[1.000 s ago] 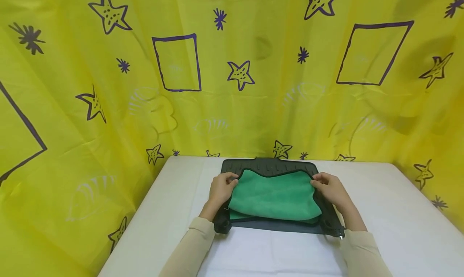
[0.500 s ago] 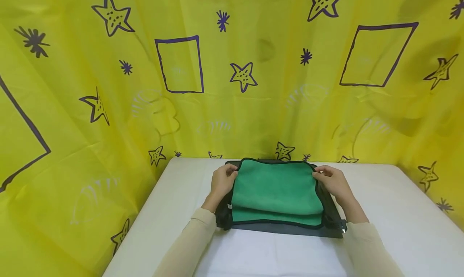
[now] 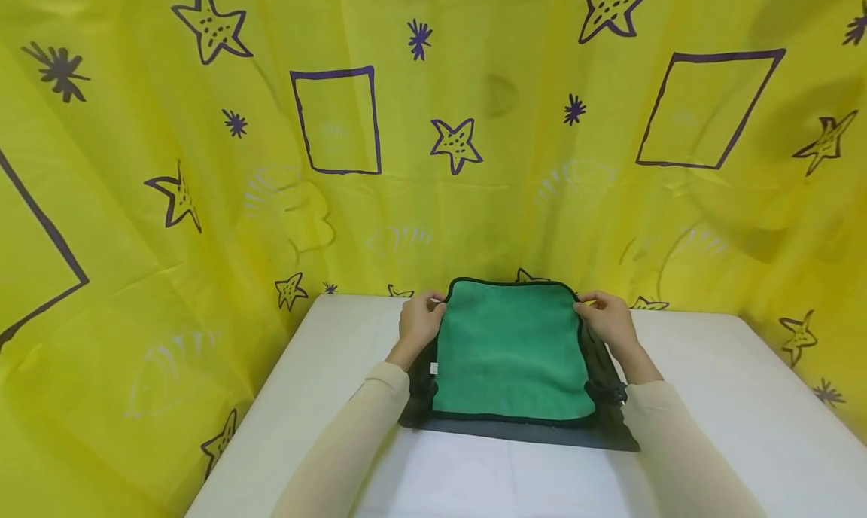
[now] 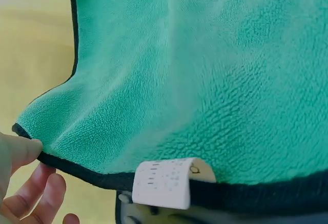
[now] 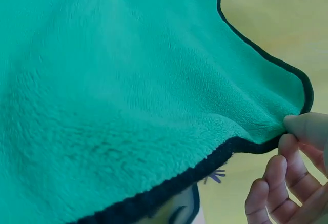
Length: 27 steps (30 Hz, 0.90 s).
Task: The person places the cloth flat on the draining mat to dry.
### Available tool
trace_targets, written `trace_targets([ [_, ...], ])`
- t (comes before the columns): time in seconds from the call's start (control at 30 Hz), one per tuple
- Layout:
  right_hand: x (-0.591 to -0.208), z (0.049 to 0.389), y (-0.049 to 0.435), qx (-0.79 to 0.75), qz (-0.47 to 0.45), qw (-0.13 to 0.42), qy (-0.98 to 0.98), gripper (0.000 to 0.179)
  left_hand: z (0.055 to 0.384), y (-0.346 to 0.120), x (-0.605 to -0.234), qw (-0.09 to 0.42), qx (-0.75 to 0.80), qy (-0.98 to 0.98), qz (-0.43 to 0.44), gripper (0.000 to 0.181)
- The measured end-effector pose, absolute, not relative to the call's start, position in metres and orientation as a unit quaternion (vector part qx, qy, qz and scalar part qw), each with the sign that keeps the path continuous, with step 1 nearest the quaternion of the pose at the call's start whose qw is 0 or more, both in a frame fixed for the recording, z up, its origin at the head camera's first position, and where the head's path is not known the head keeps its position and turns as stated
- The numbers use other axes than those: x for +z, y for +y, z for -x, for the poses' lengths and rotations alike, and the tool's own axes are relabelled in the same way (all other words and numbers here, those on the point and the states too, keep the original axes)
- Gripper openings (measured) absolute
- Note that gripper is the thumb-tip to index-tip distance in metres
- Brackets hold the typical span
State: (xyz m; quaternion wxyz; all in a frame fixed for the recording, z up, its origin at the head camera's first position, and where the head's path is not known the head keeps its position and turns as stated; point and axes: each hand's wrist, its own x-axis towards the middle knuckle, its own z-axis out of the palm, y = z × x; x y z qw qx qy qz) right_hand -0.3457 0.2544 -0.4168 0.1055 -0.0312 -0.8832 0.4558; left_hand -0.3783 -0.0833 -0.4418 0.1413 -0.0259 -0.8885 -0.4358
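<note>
A green plush towel (image 3: 511, 352) with black edging hangs spread between both hands in the head view. My left hand (image 3: 421, 321) pinches its upper left edge between thumb and fingers. In the left wrist view the thumb presses on the black edging (image 4: 77, 171), and a white tag (image 4: 163, 183) sticks out beside it. My right hand (image 3: 608, 324) pinches the upper right edge. The right wrist view shows that thumb and forefinger on the towel corner (image 5: 266, 101), the other fingers loosely bent below. The towel's lower edge lies over a dark flat mat or tray (image 3: 528, 432), mostly hidden beneath it.
The dark tray lies on a white table (image 3: 684, 367). Behind and to the sides hangs a yellow curtain (image 3: 508, 217) printed with stars and rectangles. Dark bands with buckles circle both wrists near the sleeves (image 3: 387, 386).
Both hands have lifted and moved away toward the table's back, still pinching the towel. Its folded-over layer has opened out into one flat sheet, and more of the tray is covered.
</note>
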Motion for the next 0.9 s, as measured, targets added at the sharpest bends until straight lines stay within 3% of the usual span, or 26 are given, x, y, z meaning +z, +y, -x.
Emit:
trace_targets([
  [0.53,-0.429,0.364,0.255,0.480,0.054,0.105,-0.869,0.039,0.389,-0.078,-0.445,0.145,-0.451,-0.880,0.031,0.015],
  [0.9,-0.451,0.363,0.263,0.491,0.043,0.042,-0.869,0.036,0.390,-0.086,-0.461,0.099,-0.396,-0.910,0.065,0.015],
])
